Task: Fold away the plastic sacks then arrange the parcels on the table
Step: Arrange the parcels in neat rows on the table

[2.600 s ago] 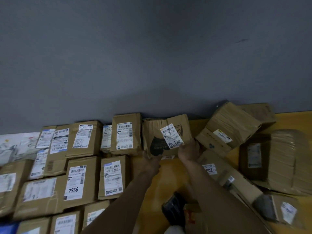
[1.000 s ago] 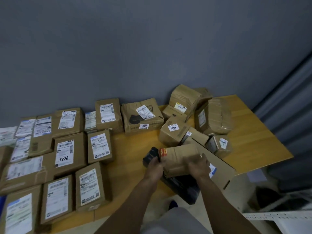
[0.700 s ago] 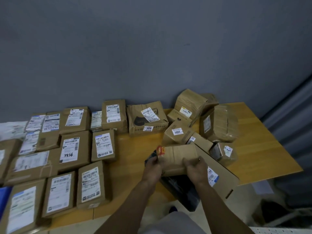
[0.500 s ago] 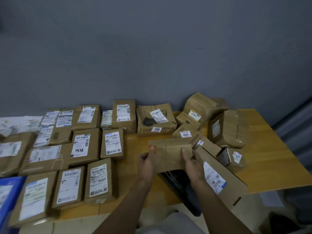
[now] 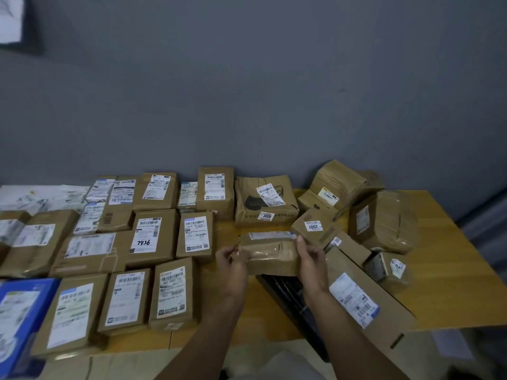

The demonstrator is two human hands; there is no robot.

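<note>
Above the table (image 5: 452,275), left hand (image 5: 233,266) and right hand (image 5: 311,259) curl fingers round a taped parcel (image 5: 270,253) partly hiding a black package (image 5: 288,290).

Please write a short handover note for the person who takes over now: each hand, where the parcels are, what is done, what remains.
Left hand and right hand: both grip the taped parcel by its ends, over the table.
Done: parcels lie label-up in rows on the left, up to parcel 7936 and parcel 3008.
Left to do: place the held one, then sort the heap on the right: parcel 2001, the big taped box, the long flat box, the black package.
Sacks: none plainly in view; I cannot tell if they are folded.
</note>
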